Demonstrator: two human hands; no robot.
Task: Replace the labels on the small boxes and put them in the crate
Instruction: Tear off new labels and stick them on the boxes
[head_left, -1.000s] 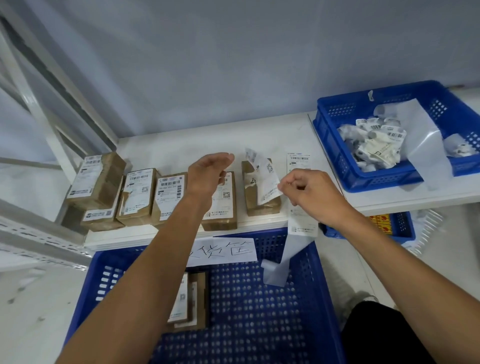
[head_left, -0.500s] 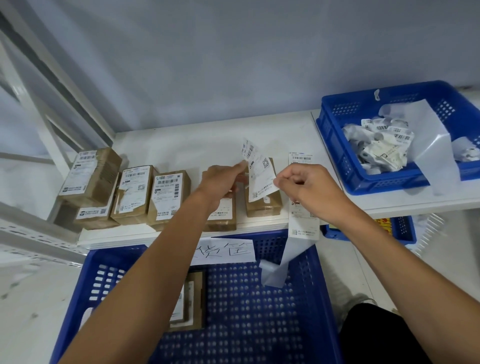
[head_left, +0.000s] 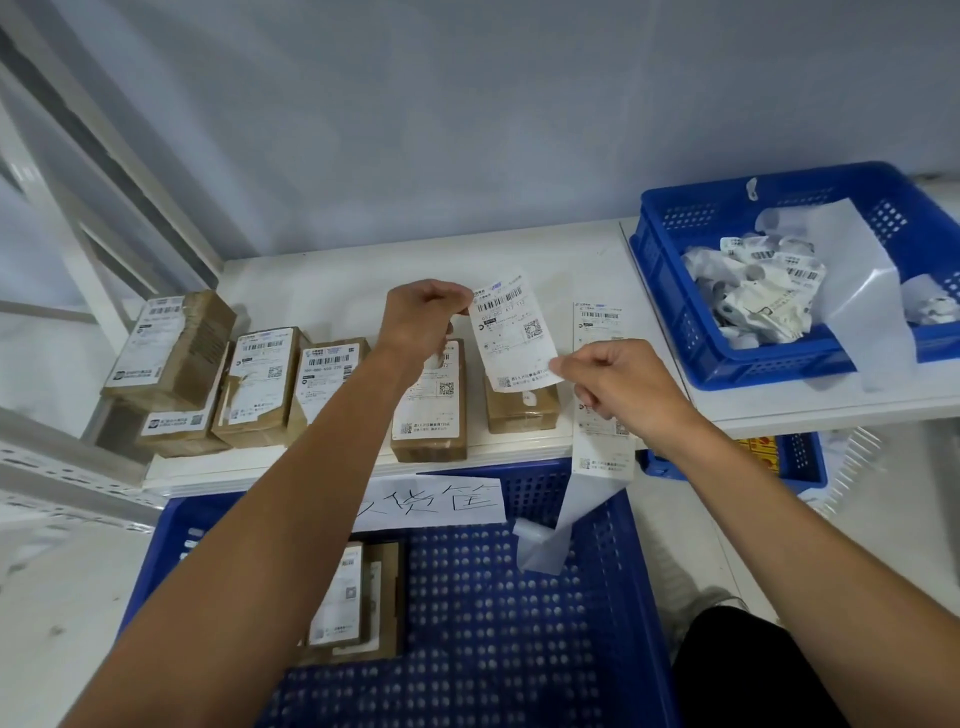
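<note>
**A:** What are your hands holding?

**B:** Your left hand (head_left: 421, 319) pinches the top corner of a loose label (head_left: 511, 332), and your right hand (head_left: 618, 397) pinches its bottom corner. The label hangs tilted above a bare brown box (head_left: 522, 413) on the worktop (head_left: 322, 280).

**A:** And the other boxes?

**B:** A labelled box (head_left: 428, 415) lies just left of the bare one, with a row of labelled boxes (head_left: 260, 384) further left. One box (head_left: 348, 597) lies in the blue crate (head_left: 519, 649) in front of you. A label strip (head_left: 602, 460) hangs over the worktop edge into the crate. Crumpled labels (head_left: 753, 296) fill the blue basket (head_left: 670, 291) on your right.
</note>
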